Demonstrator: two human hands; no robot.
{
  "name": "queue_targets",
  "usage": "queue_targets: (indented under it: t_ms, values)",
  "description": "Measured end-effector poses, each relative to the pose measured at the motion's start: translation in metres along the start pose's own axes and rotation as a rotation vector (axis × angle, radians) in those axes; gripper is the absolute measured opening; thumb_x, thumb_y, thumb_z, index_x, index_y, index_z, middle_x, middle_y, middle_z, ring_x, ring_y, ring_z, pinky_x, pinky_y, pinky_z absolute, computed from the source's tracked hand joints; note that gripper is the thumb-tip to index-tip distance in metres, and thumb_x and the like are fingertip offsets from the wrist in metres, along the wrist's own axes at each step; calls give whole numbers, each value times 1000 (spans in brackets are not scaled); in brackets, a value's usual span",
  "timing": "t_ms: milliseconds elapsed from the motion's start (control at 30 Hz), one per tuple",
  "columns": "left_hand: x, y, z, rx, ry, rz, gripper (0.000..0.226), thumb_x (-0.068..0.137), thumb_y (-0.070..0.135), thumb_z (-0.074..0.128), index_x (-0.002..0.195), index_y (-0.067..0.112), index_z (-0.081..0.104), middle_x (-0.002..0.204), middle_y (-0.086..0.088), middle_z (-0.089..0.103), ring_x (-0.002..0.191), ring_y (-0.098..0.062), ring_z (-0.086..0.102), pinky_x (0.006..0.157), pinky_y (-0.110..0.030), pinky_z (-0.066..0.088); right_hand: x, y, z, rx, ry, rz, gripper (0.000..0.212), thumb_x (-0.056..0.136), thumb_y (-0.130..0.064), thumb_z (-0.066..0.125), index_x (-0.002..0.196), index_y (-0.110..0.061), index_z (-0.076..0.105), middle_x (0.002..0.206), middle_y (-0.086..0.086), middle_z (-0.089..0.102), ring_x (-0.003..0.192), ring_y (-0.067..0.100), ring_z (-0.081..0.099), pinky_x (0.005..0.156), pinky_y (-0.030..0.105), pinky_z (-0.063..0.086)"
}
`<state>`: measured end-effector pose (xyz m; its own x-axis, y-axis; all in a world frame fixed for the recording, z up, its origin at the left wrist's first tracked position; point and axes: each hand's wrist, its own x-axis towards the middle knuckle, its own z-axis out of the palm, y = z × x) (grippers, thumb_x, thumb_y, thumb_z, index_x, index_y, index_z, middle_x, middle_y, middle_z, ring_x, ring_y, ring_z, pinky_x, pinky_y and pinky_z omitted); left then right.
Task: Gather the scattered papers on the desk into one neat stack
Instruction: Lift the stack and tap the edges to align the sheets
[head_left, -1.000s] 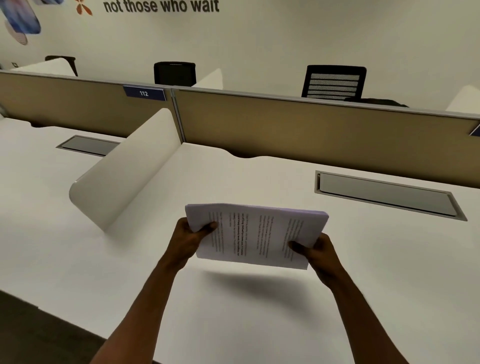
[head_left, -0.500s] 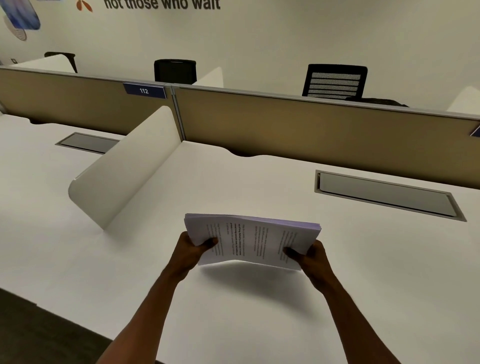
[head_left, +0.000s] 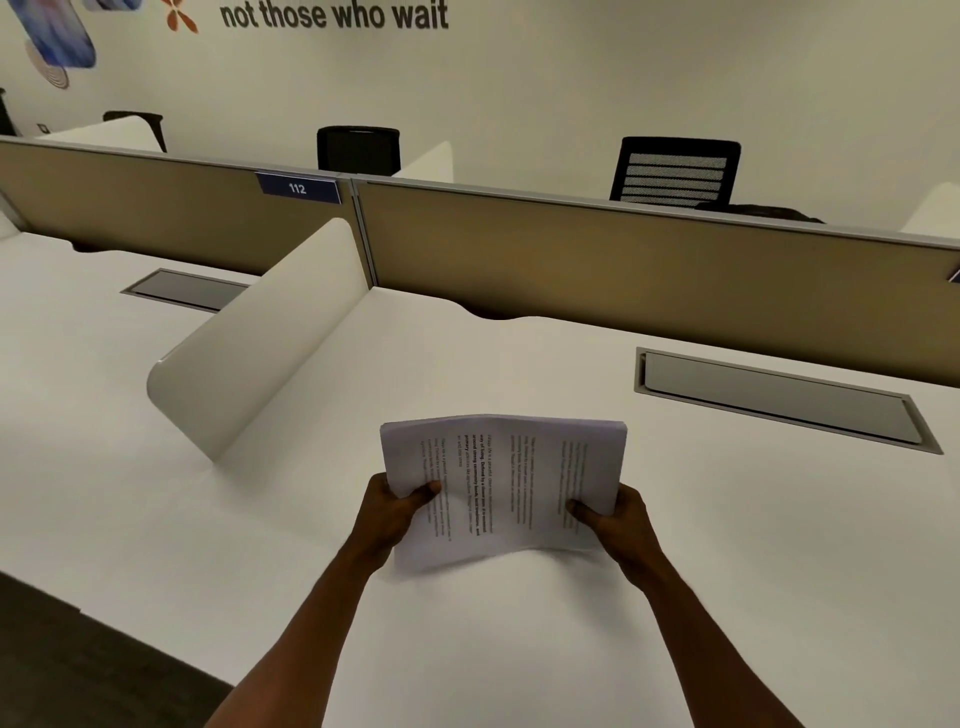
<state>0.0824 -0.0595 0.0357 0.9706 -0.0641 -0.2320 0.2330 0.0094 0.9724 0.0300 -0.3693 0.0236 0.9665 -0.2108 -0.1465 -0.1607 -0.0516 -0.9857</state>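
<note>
Down at six o'clock, two bare forearms reach in from the bottom edge, and both hands are on the job. The left hand (head_left: 390, 514) grips the left edge of the stack of papers (head_left: 501, 486), thumb over the printed top sheet, fingers curled underneath out of sight. The right hand (head_left: 618, 519) does the same on the right edge, thumb pressed onto the text. The stack sits dead centre, its near edge apparently down on the white surface (head_left: 519, 649) or just above it, I can't tell which, its far edge tipped up toward twelve o'clock. It bows up in the middle between the two grips.

No loose sheets show anywhere on the surface, so the gathering looks done and this reads as the squaring-up step. Here's the risk: that bow. Squeeze inward any harder and the middle could buckle and crease. Ease one thumb off while the stack is tilted and the top sheets could slide and fan out again.

Further out at ten o'clock stands a curved white divider (head_left: 260, 338). At two o'clock a grey cable hatch (head_left: 779, 397) is set into the surface. Beyond, a tan partition (head_left: 623, 260) carries a blue tag marked 112 (head_left: 297, 188), with a black chair (head_left: 675, 169) behind it.
</note>
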Motion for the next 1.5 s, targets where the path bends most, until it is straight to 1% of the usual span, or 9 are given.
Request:
queue_targets:
  t_ms: [267,400,533,700,833,933,1067,1233,1500]
  values:
    - [-16,5,15,-434,35,-127,43,79,7,75,120,2,66,118,-21,71,106,-36,70,84,-48,59,2,-19,-11,308,171,44,52,77,-43,73,124,-30,58,120,9,69,98,21,68,81,37,56]
    - [-26,-4,43,-580,79,-227,50,83,3,71,131,0,57,127,-25,66,119,-44,61,101,-62,47,-22,-9,31,477,-98,148,69,77,-59,70,138,-35,47,127,5,68,105,30,70,81,45,58]
    - [-38,-13,69,-608,90,-310,52,78,5,75,128,5,59,125,-27,66,117,-46,61,100,-69,44,-30,-8,67,472,7,116,55,81,-21,78,127,-39,55,125,-3,69,110,19,69,87,47,59]
    - [-36,-11,59,-463,275,-393,86,66,22,87,141,5,50,132,-20,64,106,-34,68,84,-45,59,-22,-2,64,441,69,168,56,84,6,69,126,-28,54,128,8,65,114,28,64,100,55,50]
    - [-15,14,26,170,526,-279,107,72,54,80,156,20,22,156,-12,39,139,-30,44,113,-47,39,-13,-5,50,405,-21,182,57,83,5,69,133,-16,53,127,12,66,113,33,66,97,58,51]
    - [10,43,7,358,227,-206,83,81,59,69,149,23,40,143,-5,56,131,-23,52,110,-41,42,-5,-13,46,405,-163,195,54,82,0,72,131,-15,55,122,11,70,108,34,69,88,52,58]
    - [40,79,-10,217,-137,-334,54,93,39,64,140,17,53,124,-4,70,111,-23,69,92,-38,56,14,-25,62,387,-292,210,52,80,-2,75,127,-18,58,119,11,71,106,34,70,81,43,60]
    - [80,89,-28,240,-26,-279,31,98,19,60,128,13,59,125,-15,68,103,-32,71,92,-53,57,53,-36,109,305,-191,193,56,82,-8,76,132,-19,54,125,6,69,109,29,69,91,49,57]
    - [206,110,-103,424,79,-211,49,96,27,62,142,14,50,142,-9,56,122,-29,61,105,-46,49,163,-62,224,248,94,370,26,92,-22,62,116,-26,53,118,4,66,103,27,66,93,49,54]
